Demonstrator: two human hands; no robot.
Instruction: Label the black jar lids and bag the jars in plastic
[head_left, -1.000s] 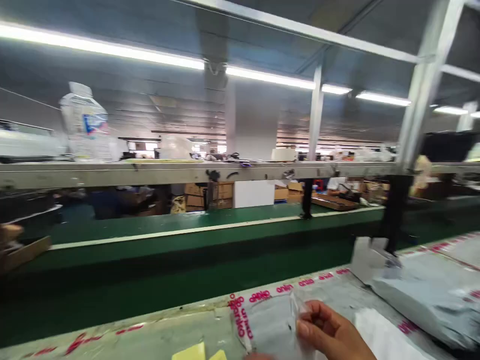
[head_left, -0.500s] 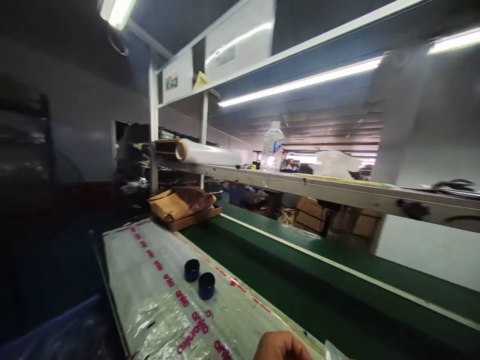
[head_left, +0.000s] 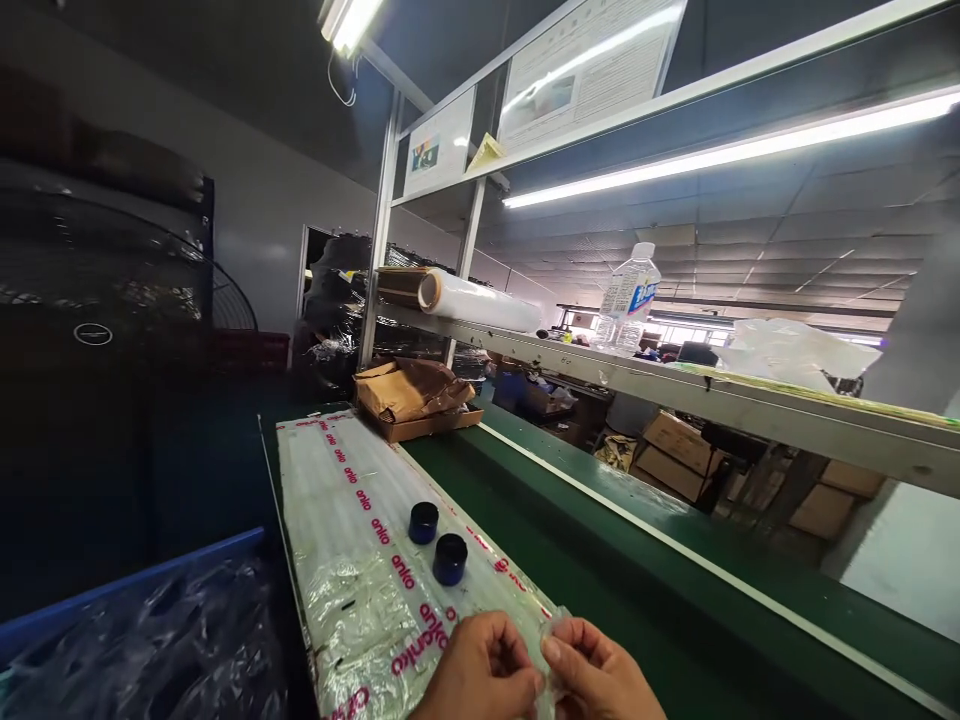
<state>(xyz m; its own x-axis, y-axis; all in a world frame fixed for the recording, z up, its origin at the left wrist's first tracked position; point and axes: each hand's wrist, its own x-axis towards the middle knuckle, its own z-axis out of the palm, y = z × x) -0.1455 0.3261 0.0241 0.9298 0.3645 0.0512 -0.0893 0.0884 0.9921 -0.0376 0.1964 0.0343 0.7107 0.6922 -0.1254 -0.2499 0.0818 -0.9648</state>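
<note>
The right hand (head_left: 600, 672) has its thumb and forefinger closed upon a small piece of clear plastic (head_left: 549, 640), thin and crumpled. The left hand (head_left: 480, 672) is curled, and its thumb and fingertips come to the other side of this plastic; whether they also pinch it, one cannot tell. So the plastic is between the two hands, above the near edge of the work surface, and its lower part is hidden.

The work surface (head_left: 322, 500) is covered by shiny, wrinkled film and by tape (head_left: 381, 530) which carries the word "anko" in pink letters. Beyond the left hand stand two dark blue round pieces (head_left: 450, 562), near to each other. At the far end there is a shallow cardboard tray (head_left: 427, 428) with brown paper (head_left: 416, 388) in it. To the right runs a green belt (head_left: 600, 600) with a pale strip along it.

Over the belt, a long shelf (head_left: 675, 392) bears a roll of film (head_left: 487, 302), a clear bottle (head_left: 630, 295) and a white plastic bag (head_left: 795, 352). At lower left is a blue crate (head_left: 142, 585) with dark plastic. Behind the shelf the room contains cardboard boxes (head_left: 675, 445), under a bright tube lamp (head_left: 735, 150).
</note>
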